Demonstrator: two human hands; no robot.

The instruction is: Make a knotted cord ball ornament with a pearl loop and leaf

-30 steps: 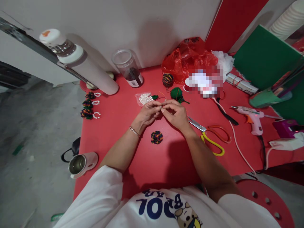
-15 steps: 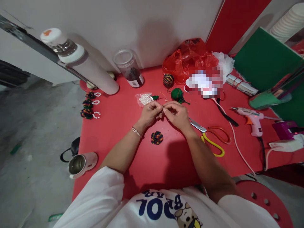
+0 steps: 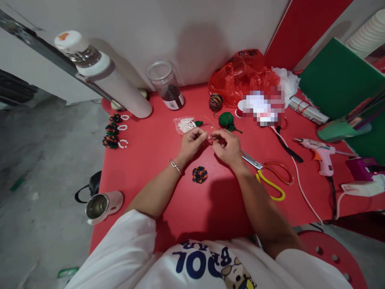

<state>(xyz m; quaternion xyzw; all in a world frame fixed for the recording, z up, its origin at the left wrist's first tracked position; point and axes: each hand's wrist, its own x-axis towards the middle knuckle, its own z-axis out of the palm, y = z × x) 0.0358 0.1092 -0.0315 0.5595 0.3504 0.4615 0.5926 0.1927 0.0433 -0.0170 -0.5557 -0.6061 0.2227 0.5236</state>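
My left hand (image 3: 192,143) and my right hand (image 3: 227,146) meet fingertip to fingertip over the red table (image 3: 150,160). Both are closed in a pinch on something tiny between them, too small to name; a thin wire or thread seems to loop up from it. A small bag of white pearl beads (image 3: 184,125) lies just beyond my left hand. A multicoloured yarn pompom (image 3: 199,174) rests on the table below my hands. A green yarn ball (image 3: 226,119) and a striped yarn ball (image 3: 215,101) sit beyond my right hand.
Yellow-and-red scissors (image 3: 267,176) lie right of my right hand. A pink glue gun (image 3: 319,150) with its cord is further right. Three pompom-and-pearl pieces (image 3: 112,130), a white flask (image 3: 111,80), a clear jar (image 3: 167,86) and a steel cup (image 3: 100,205) stand at the left. A red plastic bag (image 3: 243,76) lies at the back.
My hands stay pinched together and have shifted slightly toward the right and away from me. Nothing else on the table has moved.
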